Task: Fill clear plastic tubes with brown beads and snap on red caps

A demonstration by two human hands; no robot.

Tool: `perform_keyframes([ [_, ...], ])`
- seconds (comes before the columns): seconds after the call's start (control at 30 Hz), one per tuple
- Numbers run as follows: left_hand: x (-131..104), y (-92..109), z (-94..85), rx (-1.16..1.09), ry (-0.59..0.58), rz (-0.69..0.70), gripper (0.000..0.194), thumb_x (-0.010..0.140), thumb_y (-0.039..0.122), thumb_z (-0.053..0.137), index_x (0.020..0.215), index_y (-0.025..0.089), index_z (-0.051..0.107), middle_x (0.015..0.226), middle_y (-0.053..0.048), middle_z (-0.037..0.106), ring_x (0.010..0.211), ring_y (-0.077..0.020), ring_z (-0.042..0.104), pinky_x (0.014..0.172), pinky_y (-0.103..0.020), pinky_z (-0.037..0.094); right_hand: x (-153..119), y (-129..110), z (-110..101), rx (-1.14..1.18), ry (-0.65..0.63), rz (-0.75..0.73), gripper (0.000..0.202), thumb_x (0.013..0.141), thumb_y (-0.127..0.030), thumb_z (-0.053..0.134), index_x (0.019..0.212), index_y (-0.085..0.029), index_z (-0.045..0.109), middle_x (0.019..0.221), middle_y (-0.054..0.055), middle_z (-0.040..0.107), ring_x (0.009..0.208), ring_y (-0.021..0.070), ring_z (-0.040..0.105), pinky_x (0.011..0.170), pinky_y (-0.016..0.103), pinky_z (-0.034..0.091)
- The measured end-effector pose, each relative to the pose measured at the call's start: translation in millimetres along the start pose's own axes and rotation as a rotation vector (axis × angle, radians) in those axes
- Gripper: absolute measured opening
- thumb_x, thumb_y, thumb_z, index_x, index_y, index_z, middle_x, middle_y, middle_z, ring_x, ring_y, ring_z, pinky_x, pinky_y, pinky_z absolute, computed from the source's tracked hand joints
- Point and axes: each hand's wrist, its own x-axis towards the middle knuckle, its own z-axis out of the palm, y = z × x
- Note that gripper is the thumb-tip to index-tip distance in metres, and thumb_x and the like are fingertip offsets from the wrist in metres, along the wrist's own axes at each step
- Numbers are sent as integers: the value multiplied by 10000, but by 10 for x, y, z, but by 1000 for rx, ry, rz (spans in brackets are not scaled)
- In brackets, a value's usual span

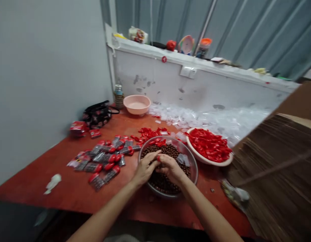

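My left hand point(147, 167) and my right hand point(170, 167) meet over a metal bowl point(194, 169) of small brown balls point(172, 153). A small red plastic piece point(158, 158) shows at the fingertips of my right hand, which are pinched. The fingers of my left hand are curled against it; what they hold is hidden. In the bowl, several red pieces point(158, 142) lie at the far side and clear plastic containers point(183, 159) lie at the right.
Left of the bowl lie filled packs with red ends point(102, 158). A white basin point(222, 164) of red pieces stands right, near cardboard point(276, 174). Behind are clear plastic parts point(208, 117), a pink basin point(137, 103), a bottle point(118, 96) and a black bag point(97, 114).
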Motion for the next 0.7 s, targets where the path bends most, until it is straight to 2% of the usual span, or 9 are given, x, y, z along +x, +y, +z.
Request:
perform_keyframes([
  [0.07, -11, 26, -47, -80, 90, -48, 339, 827, 297, 488, 1143, 203, 566, 1169, -56, 590, 1069, -178, 550, 947, -330, 432, 4, -49, -13, -38, -45, 13, 328, 731, -352, 613, 1032, -224, 585, 1080, 60, 582, 946, 188, 551, 662, 295, 506],
  [0.13, -16, 37, -186, -137, 211, -100, 355, 824, 324, 498, 1142, 182, 566, 1121, -63, 622, 997, -178, 591, 889, -310, 472, 15, -118, -77, -90, -45, -5, 376, 728, -362, 624, 1079, -247, 558, 1194, 71, 526, 1047, 218, 520, 706, 323, 510],
  [0.2, -4, 11, -434, -111, 348, -131, 389, 813, 345, 513, 1160, 172, 554, 1083, -60, 643, 957, -178, 608, 862, -300, 483, 37, -200, -201, -182, 14, -35, 355, 723, -349, 635, 1055, -238, 572, 1219, 79, 510, 1068, 227, 516, 729, 324, 507],
  [0.27, 27, -75, -761, 4, 451, -144, 410, 808, 365, 513, 1165, 167, 552, 1093, -59, 639, 984, -185, 595, 884, -306, 467, 71, -286, -366, -317, 100, -78, 330, 717, -345, 643, 1017, -216, 590, 1150, 84, 552, 1024, 217, 545, 720, 303, 506],
  [0.37, 82, -325, -1249, 244, 495, -191, 404, 822, 387, 468, 1141, 159, 571, 1114, -73, 627, 1008, -199, 583, 912, -343, 441, 156, -396, -613, -522, 195, -132, 356, 704, -374, 646, 1005, -192, 596, 1018, 80, 610, 940, 202, 579, 698, 294, 508],
  [0.47, 91, -603, -1522, 549, 432, -264, 373, 790, 375, 503, 1059, 146, 623, 1091, -99, 636, 1042, -237, 562, 947, -407, 400, 299, -449, -772, -689, 243, -171, 385, 705, -416, 624, 1004, -176, 596, 969, 77, 632, 850, 189, 601, 685, 312, 508],
  [0.57, 47, -701, -1477, 640, 377, -225, 352, 791, 344, 503, 1038, 128, 629, 1123, -111, 619, 1095, -239, 531, 984, -418, 367, 460, -461, -824, -921, 233, -218, 338, 734, -408, 581, 973, -170, 609, 949, 75, 647, 819, 190, 605, 711, 333, 491],
  [0.63, 22, -614, -1297, 598, 364, -152, 332, 811, 320, 484, 1058, 141, 616, 1149, -89, 608, 1132, -217, 505, 1010, -409, 349, 519, -471, -821, -1114, 173, -251, 273, 758, -370, 552, 936, -175, 621, 925, 67, 654, 829, 192, 602, 744, 337, 472],
  [0.7, 24, -432, -1049, 522, 325, -72, 307, 819, 291, 486, 1074, 169, 607, 1151, -60, 609, 1152, -198, 491, 1024, -397, 344, 505, -487, -804, -1291, 49, -233, 214, 769, -324, 533, 902, -186, 629, 888, 54, 659, 822, 190, 600, 762, 332, 457],
])
